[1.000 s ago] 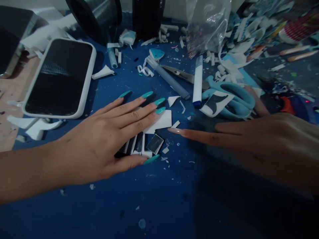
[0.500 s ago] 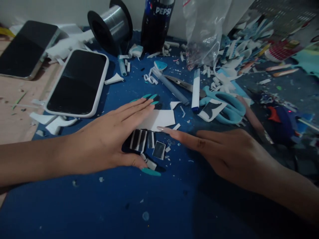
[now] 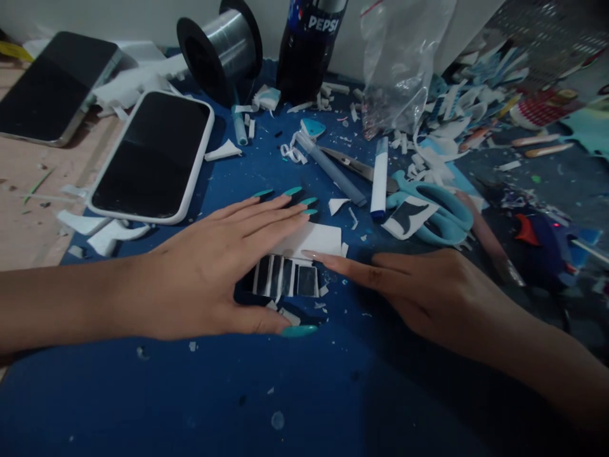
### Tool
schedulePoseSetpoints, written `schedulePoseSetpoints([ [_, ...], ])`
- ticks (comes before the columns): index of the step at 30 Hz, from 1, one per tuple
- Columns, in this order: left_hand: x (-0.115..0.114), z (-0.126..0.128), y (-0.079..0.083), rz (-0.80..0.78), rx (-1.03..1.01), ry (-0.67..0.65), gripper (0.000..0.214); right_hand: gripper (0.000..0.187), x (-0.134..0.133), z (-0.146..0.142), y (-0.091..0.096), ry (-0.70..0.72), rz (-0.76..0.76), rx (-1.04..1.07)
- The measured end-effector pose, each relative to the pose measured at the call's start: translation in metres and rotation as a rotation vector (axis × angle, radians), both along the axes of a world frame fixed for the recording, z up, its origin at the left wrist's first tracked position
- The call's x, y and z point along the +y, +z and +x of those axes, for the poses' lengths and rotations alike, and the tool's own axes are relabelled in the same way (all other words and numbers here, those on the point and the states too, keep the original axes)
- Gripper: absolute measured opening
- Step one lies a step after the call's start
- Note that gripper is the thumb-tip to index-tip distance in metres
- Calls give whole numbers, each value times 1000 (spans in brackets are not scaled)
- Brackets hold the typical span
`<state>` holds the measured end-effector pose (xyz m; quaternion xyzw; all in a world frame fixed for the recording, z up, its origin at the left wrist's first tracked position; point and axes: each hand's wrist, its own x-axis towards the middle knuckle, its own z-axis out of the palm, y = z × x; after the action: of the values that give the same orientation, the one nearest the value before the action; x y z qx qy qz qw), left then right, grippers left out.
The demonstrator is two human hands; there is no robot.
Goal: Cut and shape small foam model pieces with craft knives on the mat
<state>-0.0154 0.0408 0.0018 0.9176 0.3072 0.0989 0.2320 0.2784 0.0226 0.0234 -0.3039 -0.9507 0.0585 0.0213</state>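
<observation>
My left hand [image 3: 209, 270] lies palm down with its fingers stretched out and its thumb spread apart. Its fingers partly cover a flat white foam-like rectangle [image 3: 321, 238] on the blue tabletop. Just below that rectangle's edge is a row of small dark pieces with white edges [image 3: 307, 280], between my left fingers and thumb; the row's left end is in the hand's shadow. The index finger of my right hand [image 3: 413, 285] extends to the white rectangle's lower edge, while its other fingers curl back. Small white scraps [image 3: 289, 316] lie by my left thumb.
Light-blue scissors [image 3: 440, 212], a white marker [image 3: 379, 181] and a grey-blue stick [image 3: 333, 168] lie beyond my hands. Two phones [image 3: 155, 155] lie at left. A wire spool [image 3: 223, 54], a Pepsi bottle [image 3: 307, 54] and a plastic bag [image 3: 404, 70] stand behind. A blue glue gun [image 3: 547, 238] is at right.
The white rectangle has slid slightly toward me under my left hand. The dark pieces, which were askew and spaced apart, now line up in a closer row. My right fingertip stays at the rectangle's edge.
</observation>
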Motion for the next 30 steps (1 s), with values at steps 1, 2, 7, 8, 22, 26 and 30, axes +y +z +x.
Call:
schedulePoseSetpoints([
  [1,1,1,-1,-4,5,-1,86,65,0,1,-1,3,0,5],
  [2,1,2,-2,-11,9,-4,84,67,0,1,-1,8,-1,12],
  [7,2,4,-2,-18,32,-8,77,73,1,4,-5,4,-13,15],
  [8,2,4,-2,-13,41,-9,77,73,1,4,-4,5,-16,11],
  [22,2,3,1,51,86,-51,79,72,-1,4,-2,12,-28,-29],
  [26,2,2,5,41,87,-85,80,74,-3,5,-1,7,-6,-68],
  [30,2,-1,7,75,49,-102,79,77,-3,4,1,18,4,-80],
])
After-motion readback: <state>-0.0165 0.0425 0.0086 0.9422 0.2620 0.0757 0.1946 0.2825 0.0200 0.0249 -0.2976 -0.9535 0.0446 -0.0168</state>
